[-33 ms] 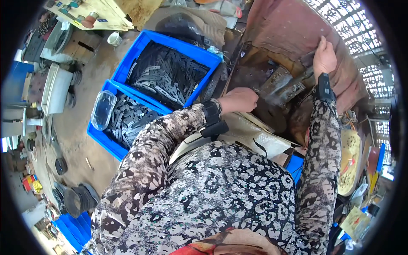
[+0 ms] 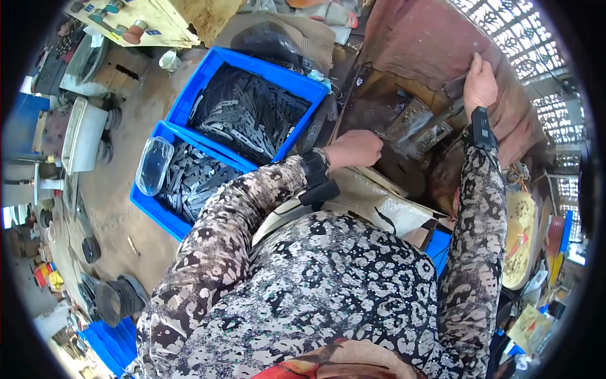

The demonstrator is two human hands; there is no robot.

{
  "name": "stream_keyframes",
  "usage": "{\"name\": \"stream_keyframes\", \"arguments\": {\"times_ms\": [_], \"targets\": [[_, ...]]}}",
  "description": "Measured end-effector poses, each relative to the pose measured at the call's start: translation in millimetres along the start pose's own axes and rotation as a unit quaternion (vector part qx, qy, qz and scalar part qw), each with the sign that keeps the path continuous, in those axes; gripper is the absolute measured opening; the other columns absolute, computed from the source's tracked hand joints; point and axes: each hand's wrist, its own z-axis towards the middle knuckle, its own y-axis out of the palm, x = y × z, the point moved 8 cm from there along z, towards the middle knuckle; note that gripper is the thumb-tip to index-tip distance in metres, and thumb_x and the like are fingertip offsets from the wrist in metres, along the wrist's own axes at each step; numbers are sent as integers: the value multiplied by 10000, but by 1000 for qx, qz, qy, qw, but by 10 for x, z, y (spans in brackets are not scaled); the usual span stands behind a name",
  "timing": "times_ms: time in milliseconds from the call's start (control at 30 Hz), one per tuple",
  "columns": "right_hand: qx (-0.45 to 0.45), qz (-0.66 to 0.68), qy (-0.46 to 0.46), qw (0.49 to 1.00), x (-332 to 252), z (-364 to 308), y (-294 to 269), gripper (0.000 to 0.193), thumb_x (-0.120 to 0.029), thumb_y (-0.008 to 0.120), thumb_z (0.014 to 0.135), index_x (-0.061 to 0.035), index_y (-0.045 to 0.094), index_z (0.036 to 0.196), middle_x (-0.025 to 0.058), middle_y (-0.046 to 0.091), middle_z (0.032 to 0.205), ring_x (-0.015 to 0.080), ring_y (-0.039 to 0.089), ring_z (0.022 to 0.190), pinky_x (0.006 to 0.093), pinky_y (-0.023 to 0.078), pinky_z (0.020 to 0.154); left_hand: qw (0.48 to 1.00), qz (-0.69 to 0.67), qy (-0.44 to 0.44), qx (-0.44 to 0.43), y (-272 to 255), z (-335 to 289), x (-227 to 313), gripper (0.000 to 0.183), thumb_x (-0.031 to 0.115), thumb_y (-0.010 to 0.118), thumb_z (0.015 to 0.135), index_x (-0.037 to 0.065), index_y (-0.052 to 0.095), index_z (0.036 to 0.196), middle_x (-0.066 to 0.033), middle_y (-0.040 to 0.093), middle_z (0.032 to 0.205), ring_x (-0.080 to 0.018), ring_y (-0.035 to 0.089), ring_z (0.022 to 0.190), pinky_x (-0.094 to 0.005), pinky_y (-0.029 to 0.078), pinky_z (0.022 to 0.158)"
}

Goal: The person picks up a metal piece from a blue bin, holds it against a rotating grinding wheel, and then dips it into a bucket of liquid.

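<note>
the metal block [image 2: 410, 120] stands before a reddish-brown sheet [image 2: 423, 41], between the left hand [image 2: 356, 149], which is curled, and the right hand [image 2: 481, 85], fingers bunched over the sheet; i cannot tell whether either holds anything. farther left, two blue bins [image 2: 271, 67] carry dark strips [image 2: 246, 114].

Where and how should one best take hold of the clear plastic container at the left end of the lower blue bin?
I would pinch the clear plastic container across its narrow width, midway along its long sides, coming from above. It is long with rounded ends, and nothing appears to cover it, while the blue bin lies under it. Its stiffness I cannot tell.
</note>
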Motion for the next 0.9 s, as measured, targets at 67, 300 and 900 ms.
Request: {"name": "stream_keyframes", "arguments": {"times_ms": [67, 300, 900], "targets": [[-23, -12, 17, 1000, 159, 43, -8, 518, -568, 395, 945, -133, 668, 1005, 188, 657, 955, 423, 599, 898, 471, 465, 765, 1000, 3, 3, 6, -41, 101, 89, 266, 250, 543, 890, 45, 666, 1005, -174, 656, 1017, -362, 606, 994, -461, 482, 851], [-37, 276, 37, 960, 576, -492, -325, 301, -300, 569, 960, -5, 626, 939, 105, 613, 768, 143, 568, 734, 294, 454, 690, 983, -52, 95, 146, -301, 645, 89, 301, 182, 577, 853, 18, 619, 1101, -190, 631, 1073, -377, 590, 1033, -463, 482, 881], [-189, 289, -357, 868, -748, -2510, -770, 132, -95, 751, 727, -80, 634, 788, 51, 602, 700, 247, 563, 585, 362, 443, 556, 954, 233, 50, 180, -717, 856, -682, 201, 100, 536, 796, 92, 736, 812, -173, 688, 826, -342, 678, 809, -436, 543, 707]]}}
